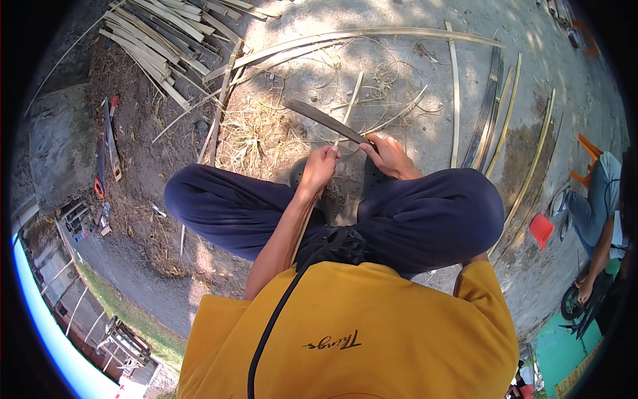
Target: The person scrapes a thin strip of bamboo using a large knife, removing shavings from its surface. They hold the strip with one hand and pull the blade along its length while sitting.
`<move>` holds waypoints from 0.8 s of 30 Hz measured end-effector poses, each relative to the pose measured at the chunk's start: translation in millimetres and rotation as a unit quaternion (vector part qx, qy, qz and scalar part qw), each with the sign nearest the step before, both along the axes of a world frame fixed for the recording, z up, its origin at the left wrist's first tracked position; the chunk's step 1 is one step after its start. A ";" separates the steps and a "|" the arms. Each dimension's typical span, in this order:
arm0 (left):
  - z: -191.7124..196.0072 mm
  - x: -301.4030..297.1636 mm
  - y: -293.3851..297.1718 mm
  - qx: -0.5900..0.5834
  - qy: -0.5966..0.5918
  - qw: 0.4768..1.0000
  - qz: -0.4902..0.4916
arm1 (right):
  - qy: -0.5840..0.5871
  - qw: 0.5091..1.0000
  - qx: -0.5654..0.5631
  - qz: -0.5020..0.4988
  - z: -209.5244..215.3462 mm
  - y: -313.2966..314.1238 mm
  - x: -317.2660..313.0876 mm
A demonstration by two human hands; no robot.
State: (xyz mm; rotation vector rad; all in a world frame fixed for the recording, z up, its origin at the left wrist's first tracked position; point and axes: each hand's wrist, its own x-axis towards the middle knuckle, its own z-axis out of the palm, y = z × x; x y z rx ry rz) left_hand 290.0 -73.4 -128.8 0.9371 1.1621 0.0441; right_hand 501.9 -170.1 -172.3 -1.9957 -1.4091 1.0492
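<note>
My left hand (320,167) is closed around a thin bamboo strip (352,101). The strip reaches away over the ground, and its near part runs back along my left forearm. In my right hand (393,158) is a long machete (320,118), gripped near the root of its blade; the fingers hide the handle. Its dark blade points up and to the left and crosses the strip just beyond my left hand. Both hands are between my bent knees, close together.
Pale shavings (249,136) litter the ground ahead. A pile of split bamboo (149,50) lies far left, and long strips (454,100) lie at right. A saw (111,146) rests at left. A red bucket (541,229) and another person (591,213) are at right.
</note>
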 end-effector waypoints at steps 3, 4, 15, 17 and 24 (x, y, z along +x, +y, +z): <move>12.5 -8.8 -19.4 -0.033 0.008 0.999 0.026 | -0.059 0.998 0.017 0.004 -12.0 7.3 18.7; 9.5 -18.6 -27.1 -0.041 0.003 0.999 0.011 | -0.048 0.998 -0.036 -0.026 -15.3 14.2 28.1; 29.0 -20.7 -24.4 -0.083 0.017 0.996 0.021 | 0.004 0.998 -0.057 0.025 -14.3 21.0 22.3; 24.1 -28.7 -36.5 -0.096 0.020 0.995 -0.002 | -0.050 0.995 -0.087 -0.026 -21.5 22.6 36.2; 6.0 -40.6 -42.6 0.123 0.081 0.987 -0.070 | 0.011 0.999 -0.042 0.025 11.0 -3.7 -5.4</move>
